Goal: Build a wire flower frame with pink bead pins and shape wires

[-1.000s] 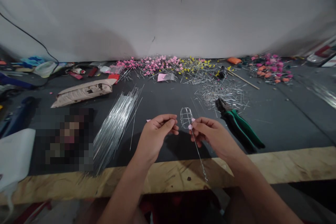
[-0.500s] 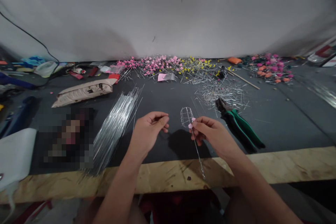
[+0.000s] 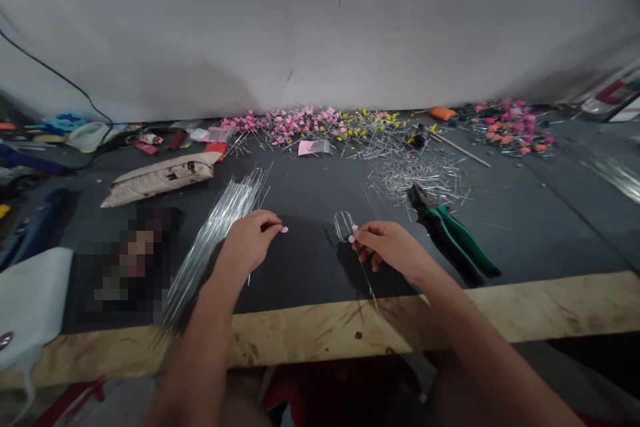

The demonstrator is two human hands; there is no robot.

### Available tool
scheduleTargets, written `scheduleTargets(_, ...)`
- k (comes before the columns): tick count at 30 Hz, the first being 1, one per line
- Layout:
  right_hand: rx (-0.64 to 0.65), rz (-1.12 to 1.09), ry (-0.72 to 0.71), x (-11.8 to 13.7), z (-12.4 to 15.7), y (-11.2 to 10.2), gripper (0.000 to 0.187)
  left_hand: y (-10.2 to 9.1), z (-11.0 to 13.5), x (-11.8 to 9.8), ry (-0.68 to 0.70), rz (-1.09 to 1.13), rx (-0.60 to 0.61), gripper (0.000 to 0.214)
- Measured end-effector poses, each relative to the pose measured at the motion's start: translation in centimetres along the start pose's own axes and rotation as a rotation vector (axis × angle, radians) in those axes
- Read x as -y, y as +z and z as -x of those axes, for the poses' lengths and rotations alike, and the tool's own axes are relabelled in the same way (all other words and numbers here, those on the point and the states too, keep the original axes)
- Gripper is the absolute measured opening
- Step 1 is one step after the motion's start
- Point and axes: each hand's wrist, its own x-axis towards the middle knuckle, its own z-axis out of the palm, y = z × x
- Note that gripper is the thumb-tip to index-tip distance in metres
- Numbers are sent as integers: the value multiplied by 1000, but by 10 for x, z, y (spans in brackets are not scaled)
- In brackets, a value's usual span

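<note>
A workbench is stretching across the frame, a black mat (image 3: 310, 193) covering its top and a bare plywood edge (image 3: 550, 307) running along the bottom. A bundle of straight wires (image 3: 215, 240) is lying left of centre, with a brown paper packet (image 3: 160, 177) sitting above it. Green-handled pliers (image 3: 453, 240) are resting right of centre, their nose touching a heap of short cut wires (image 3: 425, 177). Pink flower pins (image 3: 295, 123) and yellow ones (image 3: 373, 121) are piling up along the far edge at centre, a pink-and-orange cluster (image 3: 510, 127) is gathering at upper right, and a white sheet (image 3: 30, 300) is lying at lower left.
</note>
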Motion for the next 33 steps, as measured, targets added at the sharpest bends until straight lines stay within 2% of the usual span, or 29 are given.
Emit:
scheduleTargets(9, 8, 70, 40, -7, -12, -3, 15, 0, 3, -6, -1, 4, 98, 18)
scheduleTargets(18, -28, 154, 24, 2, 2, -9, 8, 4, 8, -11, 1, 95, 98, 18)
scheduleTargets(23, -49, 294, -3, 1, 8, -19, 12, 13, 11, -23, 1, 277, 121, 17)
scheduleTargets(28, -92, 361, -74, 2, 13, -25, 17, 34, 18, -42, -3, 571, 267, 17)
scheduleTargets(33, 91, 190, -111, 9, 23, -8, 24, 48, 24, -61, -73, 881, 375, 16)
